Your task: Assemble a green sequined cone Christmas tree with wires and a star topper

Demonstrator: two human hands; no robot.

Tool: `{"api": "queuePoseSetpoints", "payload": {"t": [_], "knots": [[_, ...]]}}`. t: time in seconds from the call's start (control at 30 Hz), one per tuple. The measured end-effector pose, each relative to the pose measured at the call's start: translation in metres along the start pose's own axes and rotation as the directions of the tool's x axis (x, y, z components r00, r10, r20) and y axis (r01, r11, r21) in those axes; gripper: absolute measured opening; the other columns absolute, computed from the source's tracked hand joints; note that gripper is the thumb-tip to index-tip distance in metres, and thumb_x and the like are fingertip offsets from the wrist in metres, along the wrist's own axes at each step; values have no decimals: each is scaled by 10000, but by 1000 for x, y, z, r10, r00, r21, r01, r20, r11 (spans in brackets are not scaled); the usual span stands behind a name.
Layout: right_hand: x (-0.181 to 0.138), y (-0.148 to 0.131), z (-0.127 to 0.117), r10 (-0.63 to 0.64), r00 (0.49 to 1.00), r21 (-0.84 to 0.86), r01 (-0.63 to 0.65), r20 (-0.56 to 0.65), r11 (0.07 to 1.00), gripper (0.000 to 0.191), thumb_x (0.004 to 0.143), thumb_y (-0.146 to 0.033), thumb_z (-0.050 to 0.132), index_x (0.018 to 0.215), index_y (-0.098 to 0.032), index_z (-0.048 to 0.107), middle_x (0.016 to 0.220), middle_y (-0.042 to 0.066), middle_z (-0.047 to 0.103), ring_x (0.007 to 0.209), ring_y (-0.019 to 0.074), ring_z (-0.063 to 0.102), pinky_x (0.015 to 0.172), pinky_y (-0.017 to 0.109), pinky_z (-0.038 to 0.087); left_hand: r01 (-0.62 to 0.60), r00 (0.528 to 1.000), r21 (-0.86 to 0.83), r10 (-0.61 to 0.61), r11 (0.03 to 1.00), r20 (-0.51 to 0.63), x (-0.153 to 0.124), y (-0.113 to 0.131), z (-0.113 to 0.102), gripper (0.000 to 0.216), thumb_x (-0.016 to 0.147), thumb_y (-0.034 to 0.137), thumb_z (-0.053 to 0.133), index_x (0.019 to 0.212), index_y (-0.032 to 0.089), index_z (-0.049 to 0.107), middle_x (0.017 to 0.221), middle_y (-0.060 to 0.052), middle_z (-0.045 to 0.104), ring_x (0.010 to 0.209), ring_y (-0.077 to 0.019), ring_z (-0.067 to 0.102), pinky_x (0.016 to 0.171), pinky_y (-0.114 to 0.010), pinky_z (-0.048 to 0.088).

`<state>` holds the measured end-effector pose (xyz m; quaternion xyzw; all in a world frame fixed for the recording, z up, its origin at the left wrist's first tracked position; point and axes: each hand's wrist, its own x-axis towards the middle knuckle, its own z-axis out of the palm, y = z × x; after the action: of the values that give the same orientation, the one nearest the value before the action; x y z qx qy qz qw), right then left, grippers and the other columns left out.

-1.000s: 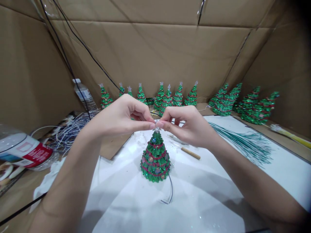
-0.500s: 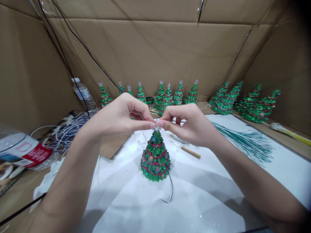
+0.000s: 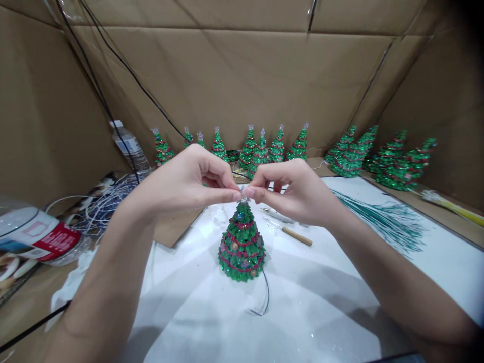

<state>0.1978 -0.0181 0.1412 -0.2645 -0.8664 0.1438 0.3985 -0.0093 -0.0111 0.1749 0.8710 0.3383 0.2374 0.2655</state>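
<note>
Left hand (image 3: pixel 189 176) and right hand (image 3: pixel 297 194) both pinch the star topper (image 3: pixel 244 199), probably light, stiff and slippery, while the beaded Christmas tree (image 3: pixel 242 247) seems best held low.

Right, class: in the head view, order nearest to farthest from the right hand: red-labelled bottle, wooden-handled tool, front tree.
1. Front tree: in the middle, touched by the right hand
2. Wooden-handled tool: right of the tree
3. Red-labelled bottle: far left

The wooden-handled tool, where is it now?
In the head view, the wooden-handled tool lies right of the nearest green tree, just below the right hand in the picture.
</note>
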Motion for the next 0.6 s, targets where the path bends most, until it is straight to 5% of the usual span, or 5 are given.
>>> {"api": "queuePoseSetpoints", "payload": {"t": [0.2, 0.6], "knots": [[-3, -5, 2, 3, 999, -75, -7, -44, 997, 237, 802, -248, 691, 623, -124, 597, 535, -49, 533, 489, 36, 427, 491, 179, 332, -1, 999, -12, 2, 1000, 41, 1, -3, -1, 203, 768, 300, 660, 682, 118, 692, 590, -28, 638, 562, -113, 544, 482, -196, 406], [1, -1, -1, 21, 1000, 47, -21, 1, 999, 224, 791, -185, 691, 605, -119, 584, 529, -51, 535, 498, 30, 431, 484, 158, 344, 18, 999, -27, -17, 999, 30, 1, 0, 1, 193, 752, 283, 671, 646, 122, 684, 576, -24, 641, 546, -107, 520, 464, -196, 385]]}}
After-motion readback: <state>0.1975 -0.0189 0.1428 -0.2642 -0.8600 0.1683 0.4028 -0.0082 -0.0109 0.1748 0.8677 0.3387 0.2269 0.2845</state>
